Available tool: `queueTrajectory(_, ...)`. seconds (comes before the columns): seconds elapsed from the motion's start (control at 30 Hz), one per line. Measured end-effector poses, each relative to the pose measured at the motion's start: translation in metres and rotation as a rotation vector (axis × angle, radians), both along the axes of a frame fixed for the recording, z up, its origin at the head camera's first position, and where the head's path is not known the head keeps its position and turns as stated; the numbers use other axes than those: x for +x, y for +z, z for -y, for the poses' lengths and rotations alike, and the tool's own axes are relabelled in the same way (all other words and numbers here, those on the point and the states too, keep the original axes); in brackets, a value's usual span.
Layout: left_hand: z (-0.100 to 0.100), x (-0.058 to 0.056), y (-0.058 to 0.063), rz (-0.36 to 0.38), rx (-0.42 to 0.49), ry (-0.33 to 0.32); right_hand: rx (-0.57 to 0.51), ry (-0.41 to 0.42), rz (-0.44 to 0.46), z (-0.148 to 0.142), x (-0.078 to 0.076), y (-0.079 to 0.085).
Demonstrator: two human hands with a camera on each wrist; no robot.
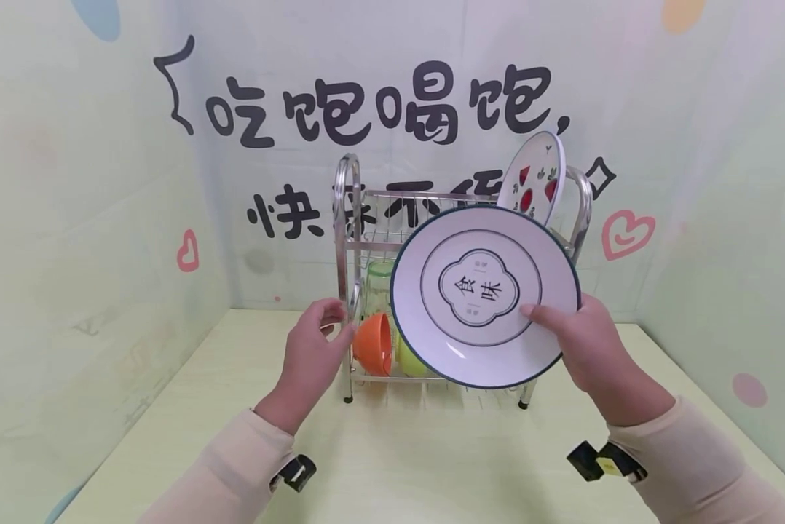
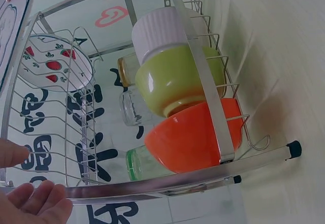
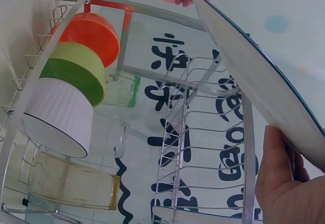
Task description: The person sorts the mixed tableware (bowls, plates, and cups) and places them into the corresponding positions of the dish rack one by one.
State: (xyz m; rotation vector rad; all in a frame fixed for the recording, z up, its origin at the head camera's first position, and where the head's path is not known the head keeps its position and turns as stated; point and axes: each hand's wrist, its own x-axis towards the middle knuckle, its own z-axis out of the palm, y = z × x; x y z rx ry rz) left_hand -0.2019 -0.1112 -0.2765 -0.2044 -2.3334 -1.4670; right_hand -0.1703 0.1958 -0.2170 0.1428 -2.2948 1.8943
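Observation:
My right hand (image 1: pixel 592 342) grips a white plate (image 1: pixel 405 291) with a dark blue rim by its right edge, thumb lying over its front face. The plate is tilted up in front of a two-tier metal dish rack (image 1: pixel 343 255), covering much of it in the head view. My left hand (image 1: pixel 317 349) is at the rack's left post, thumb and fingers parted, holding nothing. Close by on the lower tier is an orange bowl (image 1: pixel 369 346), tipped on its side. A strawberry-patterned plate (image 1: pixel 530 182) stands in the upper tier's right end.
Beside the orange bowl on the lower tier are a green bowl (image 3: pixel 71 71) and a white ribbed bowl (image 3: pixel 58 115). Behind them lie a green-rimmed glass (image 3: pixel 122 89), a clear glass (image 3: pixel 111 135) and an amber glass (image 3: pixel 76 183). The pale table (image 1: pixel 419 458) meets printed walls.

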Motion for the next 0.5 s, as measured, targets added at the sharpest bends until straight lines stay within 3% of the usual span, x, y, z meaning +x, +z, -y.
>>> queueTrajectory(0.27,0.007,-0.015,-0.002,0.03,0.05,0.037,-0.118,0.004,-0.072,-0.002,-0.004,0.019)
queueTrajectory(0.5,0.009,-0.029,-0.004,0.072,0.069,0.044,-0.285,-0.008,-0.109,0.001,-0.009,0.036)
